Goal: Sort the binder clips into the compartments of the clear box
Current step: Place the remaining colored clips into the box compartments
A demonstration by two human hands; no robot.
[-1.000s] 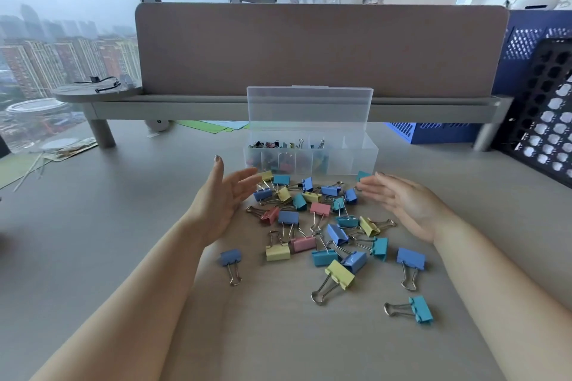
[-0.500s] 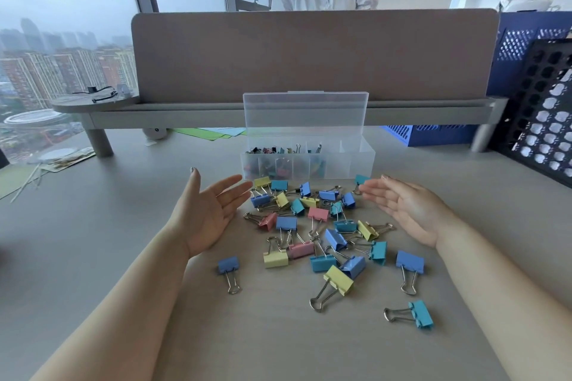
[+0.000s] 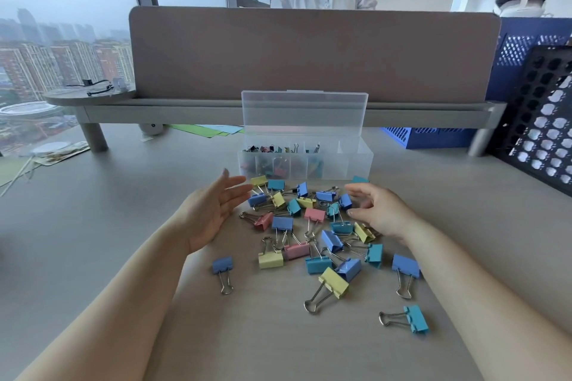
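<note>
A heap of several binder clips [image 3: 309, 226] in blue, teal, yellow and pink lies on the desk in front of the clear box [image 3: 359, 161]. The box stands with its lid up; its left compartments hold small clips, the right ones look empty. My left hand [image 3: 213, 210] is at the heap's left edge, palm facing the clips, fingers straight, holding nothing. My right hand [image 3: 380, 210] hovers at the heap's right edge, fingers loosely bent over the clips, nothing gripped. Stray clips lie apart: a blue one [image 3: 223, 266], a yellow one [image 3: 334, 283], a teal one [image 3: 416, 318].
A desk divider [image 3: 309, 52] with a shelf rail rises behind the box. Blue and black perforated crates [image 3: 544, 120] stand at the right. Green paper sheets [image 3: 210, 130] lie under the shelf. A person in white sits behind the divider.
Both hands shifted slightly toward the heap's sides; the right hand's fingers have bent down over the clips. The camera tilted a little. The clips have not moved.
</note>
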